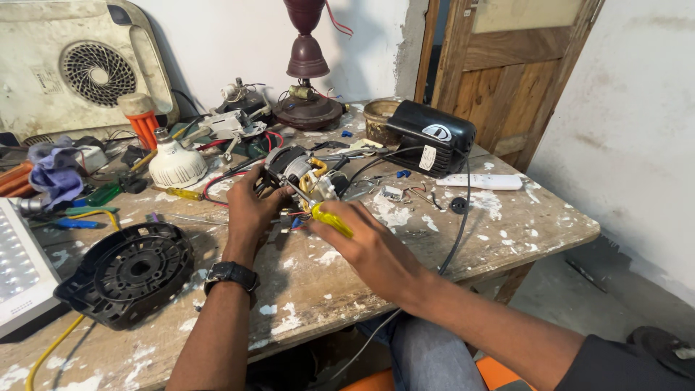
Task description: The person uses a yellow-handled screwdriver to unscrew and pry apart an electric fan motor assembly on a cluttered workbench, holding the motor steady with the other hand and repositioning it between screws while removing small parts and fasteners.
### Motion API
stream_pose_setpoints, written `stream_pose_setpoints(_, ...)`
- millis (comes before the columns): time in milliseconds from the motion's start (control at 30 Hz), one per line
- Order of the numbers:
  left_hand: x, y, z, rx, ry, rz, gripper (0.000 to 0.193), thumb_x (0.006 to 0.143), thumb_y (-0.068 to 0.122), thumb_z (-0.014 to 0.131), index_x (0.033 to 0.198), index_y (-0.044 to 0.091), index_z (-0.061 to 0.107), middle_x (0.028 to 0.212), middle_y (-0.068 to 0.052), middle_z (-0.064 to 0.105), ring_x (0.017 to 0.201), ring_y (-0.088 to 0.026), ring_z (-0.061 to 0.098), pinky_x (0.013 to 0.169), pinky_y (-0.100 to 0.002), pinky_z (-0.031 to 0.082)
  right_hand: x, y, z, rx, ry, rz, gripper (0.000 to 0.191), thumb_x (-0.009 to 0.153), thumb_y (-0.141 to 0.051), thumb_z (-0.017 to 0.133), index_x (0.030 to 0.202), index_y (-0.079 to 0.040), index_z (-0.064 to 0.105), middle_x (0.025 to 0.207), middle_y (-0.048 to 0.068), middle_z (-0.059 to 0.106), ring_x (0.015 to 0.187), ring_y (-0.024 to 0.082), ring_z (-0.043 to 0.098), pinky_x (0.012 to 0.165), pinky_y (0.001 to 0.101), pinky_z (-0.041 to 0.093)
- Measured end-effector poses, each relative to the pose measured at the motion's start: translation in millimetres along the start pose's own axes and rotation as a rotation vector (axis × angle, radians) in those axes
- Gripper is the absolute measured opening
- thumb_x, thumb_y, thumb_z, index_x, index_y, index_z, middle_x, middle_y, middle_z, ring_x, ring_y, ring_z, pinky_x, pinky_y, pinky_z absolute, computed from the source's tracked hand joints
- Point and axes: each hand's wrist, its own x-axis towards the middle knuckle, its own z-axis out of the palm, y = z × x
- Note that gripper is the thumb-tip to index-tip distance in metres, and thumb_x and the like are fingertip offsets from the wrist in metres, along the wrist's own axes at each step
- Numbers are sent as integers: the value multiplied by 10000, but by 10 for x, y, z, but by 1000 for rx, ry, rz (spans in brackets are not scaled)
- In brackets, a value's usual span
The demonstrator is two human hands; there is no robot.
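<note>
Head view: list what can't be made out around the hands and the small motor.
- Screwdriver: only the yellow handle shows; the right hand covers the shaft and tip.
- Small motor: its near underside is hidden behind the left hand.
- Left fingertips: tucked behind the motor wires, so the grip is unclear.
- White panel: cut off by the left edge.
- Small parts by the black housing: too small to identify.

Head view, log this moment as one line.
left hand: steadies small motor | right hand: grips yellow-handled screwdriver, tip at motor | surface: paint-spattered wooden table
</note>
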Motion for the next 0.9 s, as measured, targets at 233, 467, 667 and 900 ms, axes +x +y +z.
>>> stream_pose_setpoints(233,-17,67,-23,-11,-14,-52,605,734,204,919,1234,-32,674,962,-169,781,813,-201,761,694,-360,593,283,-238,-156,258,-231,564,604,991,-283,633,1468,33,440,752,207,657,583,294,697,453,391,558)
stream_pose_setpoints(467,-34,122,-33,-9,-19,-58,634,721,237,923,1247,-19,679,964,-164,786,831,-200,759,708,-366,588,438,-174,-119,531,-194,892,410,1029,-253,500,1289,48,598,580,85,644,473,186,646,413,349,498)
stream_pose_setpoints(667,-34,137,-39,-3,-9,-64,710,712,258,931,1294,-33,649,1008,-185,774,866,-217,759,742,-371,593,331,90,59,1486,-60,1292,227,1016,-73,545,1056,138,618,934,191,679,695,202,650,570,313,562)
stream_pose_setpoints(900,-18,152,-48,45,-8,-65,705,712,257,939,1289,-34,658,1001,-196,775,881,-219,746,753,-379,577,366,258,113,1560,-92,1346,159,964,-14,522,949,109,621,887,154,673,585,123,522,417,274,390)
